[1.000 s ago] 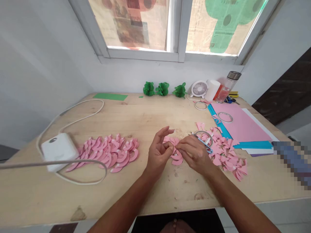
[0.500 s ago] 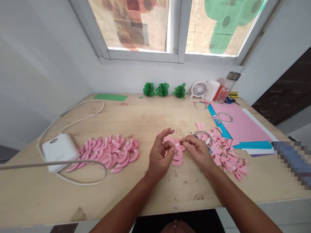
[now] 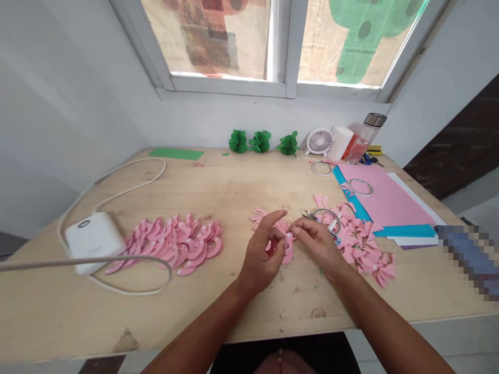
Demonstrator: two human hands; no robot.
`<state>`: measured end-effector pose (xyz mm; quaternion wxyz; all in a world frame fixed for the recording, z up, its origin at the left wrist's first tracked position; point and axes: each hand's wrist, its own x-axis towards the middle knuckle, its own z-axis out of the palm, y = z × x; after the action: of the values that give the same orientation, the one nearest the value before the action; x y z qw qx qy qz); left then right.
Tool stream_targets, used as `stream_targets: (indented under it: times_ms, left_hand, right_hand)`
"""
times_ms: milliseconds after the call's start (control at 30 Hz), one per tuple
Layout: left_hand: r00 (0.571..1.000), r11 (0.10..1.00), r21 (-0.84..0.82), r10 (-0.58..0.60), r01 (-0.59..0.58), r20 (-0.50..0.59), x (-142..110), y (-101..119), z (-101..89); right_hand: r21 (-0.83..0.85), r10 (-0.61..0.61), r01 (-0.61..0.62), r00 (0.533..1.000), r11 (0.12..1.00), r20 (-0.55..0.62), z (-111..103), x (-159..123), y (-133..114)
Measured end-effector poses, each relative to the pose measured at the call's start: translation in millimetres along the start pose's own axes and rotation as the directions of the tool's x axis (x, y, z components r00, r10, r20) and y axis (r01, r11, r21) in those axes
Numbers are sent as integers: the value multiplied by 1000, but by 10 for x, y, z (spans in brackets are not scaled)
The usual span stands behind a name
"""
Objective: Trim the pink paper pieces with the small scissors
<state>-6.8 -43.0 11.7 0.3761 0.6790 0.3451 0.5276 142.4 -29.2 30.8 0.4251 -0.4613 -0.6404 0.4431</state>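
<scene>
My left hand (image 3: 262,254) is closed in a pinch over a small group of pink curved paper pieces (image 3: 289,253), its index finger raised and bent. Pink paper shows inside the curl of its fingers, seemingly one curved piece, partly hidden. Thumb and fingertips of my right hand (image 3: 315,240) are pressed together just beside the left fingertips; whatever is between them is too small to make out. Scissors (image 3: 336,238) lie partly under the right hand, among pink paper scraps (image 3: 362,244). To the left, many overlapping pink curved pieces (image 3: 183,241) are spread out.
A white power bank (image 3: 93,239) with a looping cable (image 3: 128,293) lies at the left. Along the wall stand green paper ornaments (image 3: 260,142), a small fan (image 3: 319,141) and a glass bottle (image 3: 362,143). Pink sheets (image 3: 393,202) and tape rolls (image 3: 360,187) lie at the right.
My left hand has shifted slightly right, closer to the right fingertips, and pink paper now shows within its fingers. My right hand has barely moved.
</scene>
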Motion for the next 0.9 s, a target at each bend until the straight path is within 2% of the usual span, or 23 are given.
stream_targets:
  times_ms: [200,567,900]
  left_hand:
    - [1000,1000,9,9,-9,-3,1,-5,-1]
    - [1000,1000,-14,2,-2,-27,-4,-46,-9]
    - [999,1000,-4,-5,5,-36,4,-39,-18]
  right_hand:
    - [-20,-33,32,999,999,-31,-8,3,47]
    - [-92,-117,117,993,989,0,10,-10,53]
    - [-121,-129,130,991,984,20,13,2,72]
